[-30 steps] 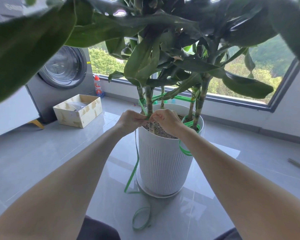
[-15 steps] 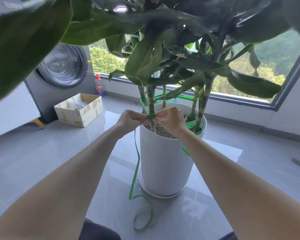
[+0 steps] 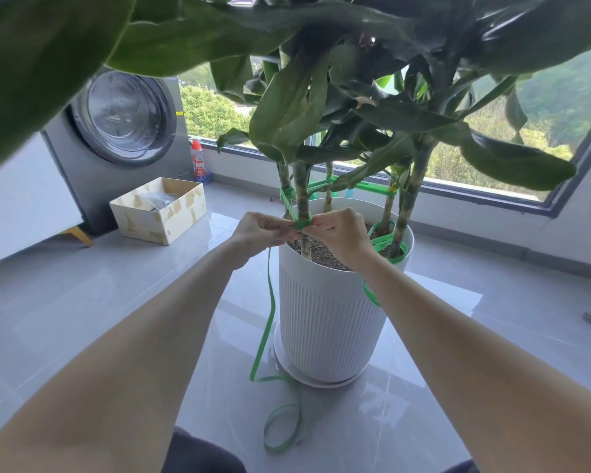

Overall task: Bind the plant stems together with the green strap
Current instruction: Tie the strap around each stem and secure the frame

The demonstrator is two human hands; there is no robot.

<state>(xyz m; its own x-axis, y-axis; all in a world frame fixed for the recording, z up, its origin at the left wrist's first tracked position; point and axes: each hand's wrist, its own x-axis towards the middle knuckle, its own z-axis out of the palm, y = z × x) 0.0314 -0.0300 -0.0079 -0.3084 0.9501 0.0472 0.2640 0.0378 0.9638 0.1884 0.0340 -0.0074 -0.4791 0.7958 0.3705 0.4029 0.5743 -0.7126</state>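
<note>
At far left stand a washer [image 3: 123, 121], an open box [image 3: 159, 213] and a bottle [image 3: 198, 163], all well apart from the work. Next we come to the left hand [image 3: 258, 230], its fingers curled and pinching the strap [image 3: 270, 319], whose loose tail drops from that hand past the pot [image 3: 328, 319] and loops on the floor; we judge the hand keeps this end taut so the wrap cannot slacken. Between the hands the strap goes round the near stem [image 3: 302, 199] just above the soil, at the pot's near rim. The right hand [image 3: 338, 233] pinches the strap's other end right at the stem, fingertips together, pulling against the left, most likely to cinch a knot. Higher up, a band of strap already links the stems; more of it lies coiled on the soil at right and hangs over the rim behind the right wrist.

A second ago the hands met and hid the wrap; half a second ago it showed between them, and it still does, the hands barely moved and the tail hanging much as before.
</note>
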